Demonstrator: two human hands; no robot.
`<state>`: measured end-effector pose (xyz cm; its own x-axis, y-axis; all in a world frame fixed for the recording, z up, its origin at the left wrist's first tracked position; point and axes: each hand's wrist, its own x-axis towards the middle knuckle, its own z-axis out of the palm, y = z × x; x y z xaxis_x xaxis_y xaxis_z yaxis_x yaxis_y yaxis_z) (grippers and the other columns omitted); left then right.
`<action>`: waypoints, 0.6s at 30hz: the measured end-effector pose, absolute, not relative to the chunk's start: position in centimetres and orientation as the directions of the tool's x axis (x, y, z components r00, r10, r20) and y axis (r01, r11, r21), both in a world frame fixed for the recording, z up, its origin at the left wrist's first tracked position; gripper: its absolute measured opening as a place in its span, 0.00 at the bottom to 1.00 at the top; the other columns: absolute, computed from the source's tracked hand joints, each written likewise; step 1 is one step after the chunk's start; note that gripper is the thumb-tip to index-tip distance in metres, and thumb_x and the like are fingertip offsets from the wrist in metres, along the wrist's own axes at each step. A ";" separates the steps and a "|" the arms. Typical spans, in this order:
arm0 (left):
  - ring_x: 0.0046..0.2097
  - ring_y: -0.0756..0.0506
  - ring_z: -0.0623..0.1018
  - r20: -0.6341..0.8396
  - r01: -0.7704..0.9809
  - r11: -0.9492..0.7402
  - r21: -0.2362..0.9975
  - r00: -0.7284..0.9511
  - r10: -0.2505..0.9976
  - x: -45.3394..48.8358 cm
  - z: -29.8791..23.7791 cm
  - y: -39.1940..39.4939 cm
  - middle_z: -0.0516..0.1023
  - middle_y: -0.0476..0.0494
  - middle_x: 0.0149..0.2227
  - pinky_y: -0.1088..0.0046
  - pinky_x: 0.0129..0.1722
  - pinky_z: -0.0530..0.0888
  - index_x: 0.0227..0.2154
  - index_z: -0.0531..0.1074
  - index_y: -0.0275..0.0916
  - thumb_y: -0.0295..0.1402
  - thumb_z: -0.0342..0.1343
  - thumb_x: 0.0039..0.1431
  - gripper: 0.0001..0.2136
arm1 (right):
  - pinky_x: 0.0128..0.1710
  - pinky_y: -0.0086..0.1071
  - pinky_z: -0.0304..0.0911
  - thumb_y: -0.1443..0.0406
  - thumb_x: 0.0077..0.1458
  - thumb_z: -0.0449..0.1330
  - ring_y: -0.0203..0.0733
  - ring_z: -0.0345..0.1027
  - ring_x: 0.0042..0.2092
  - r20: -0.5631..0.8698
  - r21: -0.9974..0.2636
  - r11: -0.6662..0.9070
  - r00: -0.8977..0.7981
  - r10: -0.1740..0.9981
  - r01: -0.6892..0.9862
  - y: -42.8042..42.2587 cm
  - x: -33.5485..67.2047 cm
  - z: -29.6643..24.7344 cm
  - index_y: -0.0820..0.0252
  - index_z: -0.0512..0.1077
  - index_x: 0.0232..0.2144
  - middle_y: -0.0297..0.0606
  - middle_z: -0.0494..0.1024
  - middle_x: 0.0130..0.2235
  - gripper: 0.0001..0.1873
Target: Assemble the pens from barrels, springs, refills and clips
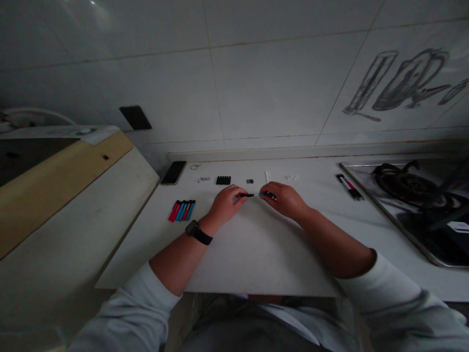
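Over the middle of the counter (234, 264), my left hand (226, 203) pinches a thin black pen part (248, 195). Opposite it, my right hand (287, 199) grips a blue pen barrel (264, 194) with a dark end. A short pale piece shows between the two parts, which lie in one line; whether they are joined, I cannot tell. Just beyond my hands is a row of small parts: silvery spring-like pieces (204, 179), several black tubes (223, 180), small dark pieces (249, 181), thin white sticks (267, 176) and tiny white bits (292, 177).
Several red and blue tubes with black ends (182, 210) lie to the left, below a phone (173, 172) and a thin ring (194, 167). On the right, a few pens (350, 187) lie beside the gas stove (399, 220). A tiled wall (264, 98) stands behind.
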<state>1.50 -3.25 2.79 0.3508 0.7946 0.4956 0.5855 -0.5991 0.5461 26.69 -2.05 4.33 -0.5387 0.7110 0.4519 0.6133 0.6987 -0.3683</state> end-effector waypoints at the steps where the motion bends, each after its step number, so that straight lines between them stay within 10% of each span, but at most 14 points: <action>1: 0.42 0.45 0.79 0.497 0.583 -0.602 0.545 0.354 0.793 1.5 2.8 -3.3 0.80 0.45 0.38 0.66 0.45 0.75 0.41 0.78 0.40 0.28 0.63 0.63 0.04 | 0.40 0.32 0.63 0.64 0.66 0.60 0.42 0.74 0.39 0.453 -0.364 0.703 -0.544 0.707 0.611 -2.1 26.6 4.2 0.57 0.76 0.42 0.40 0.81 0.41 0.06; 18: 0.40 0.44 0.79 0.413 0.608 -0.621 0.495 0.464 0.784 1.7 2.8 -3.4 0.82 0.43 0.37 0.66 0.43 0.74 0.37 0.79 0.39 0.31 0.54 0.70 0.09 | 0.40 0.32 0.63 0.65 0.66 0.60 0.43 0.74 0.40 0.470 -0.273 0.743 -0.589 0.657 0.611 -2.9 25.6 4.0 0.57 0.77 0.42 0.41 0.81 0.40 0.06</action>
<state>1.74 -3.42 2.81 0.4640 0.7838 0.4128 0.6080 -0.6207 0.4951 25.62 -2.94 3.97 -0.5888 0.6574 0.4703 0.6110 0.7429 -0.2735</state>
